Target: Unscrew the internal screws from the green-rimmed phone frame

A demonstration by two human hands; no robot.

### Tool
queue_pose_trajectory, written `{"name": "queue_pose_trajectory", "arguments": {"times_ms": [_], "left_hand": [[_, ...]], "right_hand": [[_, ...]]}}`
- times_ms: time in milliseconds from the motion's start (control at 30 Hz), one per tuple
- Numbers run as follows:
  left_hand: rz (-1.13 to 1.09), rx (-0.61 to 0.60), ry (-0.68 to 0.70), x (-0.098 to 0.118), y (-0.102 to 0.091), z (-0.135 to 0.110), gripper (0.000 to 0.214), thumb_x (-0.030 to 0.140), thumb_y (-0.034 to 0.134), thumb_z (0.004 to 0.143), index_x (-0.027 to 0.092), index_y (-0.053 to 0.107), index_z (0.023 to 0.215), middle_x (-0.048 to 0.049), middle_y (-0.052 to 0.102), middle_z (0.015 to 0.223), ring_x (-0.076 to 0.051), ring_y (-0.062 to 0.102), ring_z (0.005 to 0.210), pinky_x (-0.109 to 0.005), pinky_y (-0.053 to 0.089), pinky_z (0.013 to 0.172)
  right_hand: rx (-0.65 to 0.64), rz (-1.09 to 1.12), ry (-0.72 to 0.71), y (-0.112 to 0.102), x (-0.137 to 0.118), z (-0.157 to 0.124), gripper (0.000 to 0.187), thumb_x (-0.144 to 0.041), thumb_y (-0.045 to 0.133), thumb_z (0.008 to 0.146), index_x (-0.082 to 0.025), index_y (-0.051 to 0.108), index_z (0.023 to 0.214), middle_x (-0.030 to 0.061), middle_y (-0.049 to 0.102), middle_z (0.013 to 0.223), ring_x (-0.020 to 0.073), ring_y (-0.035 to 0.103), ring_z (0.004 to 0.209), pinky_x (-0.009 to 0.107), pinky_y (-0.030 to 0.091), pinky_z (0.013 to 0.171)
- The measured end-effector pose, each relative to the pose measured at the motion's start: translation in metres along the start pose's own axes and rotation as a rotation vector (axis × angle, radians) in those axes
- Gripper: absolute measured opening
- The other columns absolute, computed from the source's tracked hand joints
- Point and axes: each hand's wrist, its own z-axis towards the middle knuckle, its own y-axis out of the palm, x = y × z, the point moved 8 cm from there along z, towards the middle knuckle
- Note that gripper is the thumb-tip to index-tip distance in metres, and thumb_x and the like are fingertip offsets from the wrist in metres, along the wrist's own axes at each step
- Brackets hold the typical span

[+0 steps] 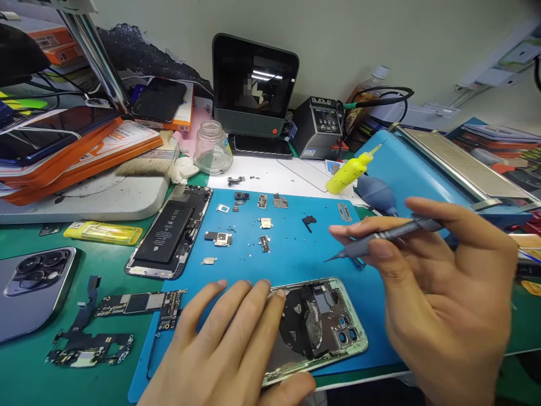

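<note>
A glass jar (212, 148) is standing behind the blue mat (291, 248) — a yellow squeeze bottle (349, 171) is lying beside a soldering station (316, 127), logic boards (139, 304) sitting left.

Work surface is covered by a bright blue rubber mat (296, 248) laid on a dark green cutting mat (29, 378). A pale mint-green opened phone frame (321, 327) is seen, black and grey inside. A slim grey metal screwdriver (380, 239), a neon-yellow squeeze bottle (349, 172) and flat orange boxes (84, 149) with white print are noted.
</note>
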Motion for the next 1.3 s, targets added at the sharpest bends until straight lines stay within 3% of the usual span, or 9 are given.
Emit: {"name": "queue_pose_trajectory", "arguments": {"times_ms": [200, 400, 567, 733, 833, 900, 967, 1033, 1300], "left_hand": [[-0.013, -0.006, 0.004, 0.0, 0.0, 0.0, 0.047, 0.058, 0.055, 0.124, 0.021, 0.083, 0.132, -0.0032, 0.09, 0.131, -0.02, 0.074, 0.128, -0.034, 0.028, 0.141], [-0.003, -0.001, 0.007, 0.001, -0.001, 0.001, 0.047, 0.058, 0.054, 0.124, 0.021, 0.082, 0.132, -0.0029, 0.091, 0.13, -0.02, 0.074, 0.126, -0.035, 0.031, 0.137], [-0.017, -0.016, -0.007, 0.0, 0.0, 0.001, 0.047, 0.059, 0.055, 0.124, 0.022, 0.083, 0.131, -0.0019, 0.091, 0.13, -0.018, 0.071, 0.129, -0.032, 0.023, 0.142], [0.01, -0.02, 0.011, 0.0, -0.001, 0.002, 0.056, 0.064, 0.051, 0.123, 0.02, 0.084, 0.134, -0.0034, 0.091, 0.132, -0.019, 0.071, 0.13, -0.033, 0.023, 0.143], [0.003, -0.024, -0.013, -0.001, -0.001, 0.003, 0.062, 0.069, 0.046, 0.123, 0.022, 0.085, 0.132, -0.0022, 0.091, 0.132, -0.021, 0.073, 0.128, -0.035, 0.028, 0.139], [-0.005, -0.035, -0.037, -0.002, -0.001, 0.004, 0.053, 0.061, 0.048, 0.125, 0.024, 0.086, 0.13, 0.0, 0.091, 0.131, -0.021, 0.074, 0.125, -0.035, 0.032, 0.135], [-0.009, -0.044, -0.045, -0.002, 0.0, 0.005, 0.041, 0.048, 0.051, 0.127, 0.026, 0.085, 0.129, 0.0018, 0.09, 0.132, -0.02, 0.073, 0.123, -0.036, 0.034, 0.131], [-0.003, -0.045, -0.035, -0.002, 0.0, 0.005, 0.034, 0.038, 0.052, 0.127, 0.025, 0.084, 0.131, 0.0019, 0.09, 0.134, -0.02, 0.071, 0.124, -0.037, 0.036, 0.129], [-0.005, -0.09, -0.009, -0.002, 0.0, 0.002, 0.031, 0.025, 0.055, 0.125, 0.022, 0.081, 0.142, -0.0011, 0.086, 0.143, -0.022, 0.068, 0.13, -0.04, 0.036, 0.13]], "right_hand": [[-0.11, 0.144, 0.077, 0.024, 0.013, -0.011, 0.034, -0.017, 0.072, 0.114, -0.035, 0.059, 0.139, -0.0024, 0.079, 0.119, 0.0198, 0.088, 0.11, 0.037, 0.076, 0.098], [-0.194, 0.12, 0.053, 0.031, 0.015, -0.016, 0.036, -0.014, 0.066, 0.117, -0.037, 0.057, 0.144, -0.0046, 0.076, 0.123, 0.0136, 0.085, 0.119, 0.028, 0.072, 0.107], [-0.163, 0.079, 0.094, 0.025, 0.02, -0.017, 0.035, -0.021, 0.068, 0.118, -0.038, 0.057, 0.147, -0.0042, 0.077, 0.123, 0.0149, 0.085, 0.117, 0.029, 0.073, 0.103], [-0.107, -0.195, 0.11, 0.009, 0.023, -0.021, 0.052, -0.036, 0.077, 0.115, -0.042, 0.059, 0.163, -0.0008, 0.081, 0.126, 0.0208, 0.082, 0.111, 0.045, 0.069, 0.113], [0.0, -0.132, 0.149, 0.0, 0.019, -0.027, 0.045, -0.037, 0.081, 0.112, -0.041, 0.066, 0.155, 0.0006, 0.082, 0.12, 0.0196, 0.08, 0.091, 0.039, 0.074, 0.088], [0.087, 0.071, 0.239, -0.003, 0.019, -0.035, 0.043, -0.037, 0.08, 0.112, -0.04, 0.066, 0.152, 0.0009, 0.082, 0.111, 0.0169, 0.076, 0.073, 0.031, 0.07, 0.062], [0.091, 0.265, 0.355, 0.004, 0.021, -0.047, 0.041, -0.038, 0.075, 0.114, -0.041, 0.064, 0.154, 0.0004, 0.081, 0.105, 0.0168, 0.075, 0.065, 0.028, 0.065, 0.049], [0.062, 0.341, 0.425, 0.013, 0.02, -0.06, 0.041, -0.038, 0.07, 0.117, -0.044, 0.062, 0.156, 0.0009, 0.081, 0.105, 0.0184, 0.077, 0.064, 0.028, 0.066, 0.047], [0.09, 0.33, 0.357, 0.017, 0.011, -0.075, 0.041, -0.03, 0.069, 0.117, -0.045, 0.068, 0.155, 0.0019, 0.084, 0.104, 0.0183, 0.083, 0.083, 0.026, 0.076, 0.069]]}}
